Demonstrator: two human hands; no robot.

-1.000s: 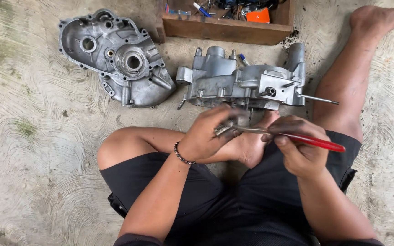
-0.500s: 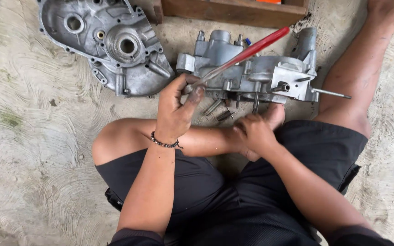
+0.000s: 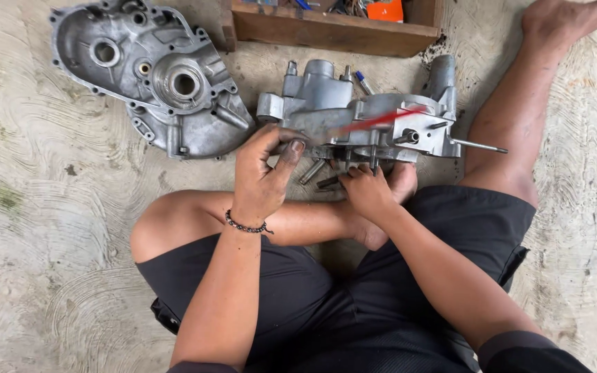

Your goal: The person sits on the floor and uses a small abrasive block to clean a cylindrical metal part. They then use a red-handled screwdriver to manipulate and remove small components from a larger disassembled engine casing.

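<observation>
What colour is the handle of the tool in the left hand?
Red, blurred by motion; the tool handle shows in the head view, over the grey engine casing.

My left hand (image 3: 265,173), smudged dark with grease, gripped a red-handled tool (image 3: 374,123) against the dull silver engine case (image 3: 361,121). The cover (image 3: 150,76) was grey, the floor (image 3: 36,228) pale swirled, my shorts (image 3: 298,304) black, the wooden box (image 3: 326,29) brown.

A single head-worn camera looked steeply down from above the seated person, close over the lap. It faced forward across the crossed legs to the rough grey concrete floor (image 3: 29,228). The cast grey metal engine casing (image 3: 364,121) lay near the frame's centre; the brown wooden box (image 3: 326,29) was cut by the top edge. No second view overlapped.
</observation>
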